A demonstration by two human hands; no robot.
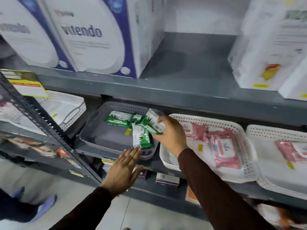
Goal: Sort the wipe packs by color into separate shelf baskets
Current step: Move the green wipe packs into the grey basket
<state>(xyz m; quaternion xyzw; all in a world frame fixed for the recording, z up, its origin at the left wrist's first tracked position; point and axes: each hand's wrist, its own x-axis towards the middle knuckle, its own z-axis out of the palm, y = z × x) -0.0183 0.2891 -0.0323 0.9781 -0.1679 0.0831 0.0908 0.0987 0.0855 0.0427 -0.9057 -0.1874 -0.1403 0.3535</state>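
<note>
We've R hand [167, 135] clamped on green packs [150, 124] right over grey basket [93, 130]; L hand [123, 170] splayed, empty, just below rim.

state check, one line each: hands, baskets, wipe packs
right hand: gripping green wipe packs over the grey basket
left hand: open, flat, fingertips at the grey basket's front edge
grey basket: holds only green packs, one lying flat at the back
white basket: holds pink wipe packs, lying flat
far-right white basket: one pink pack visible
</note>
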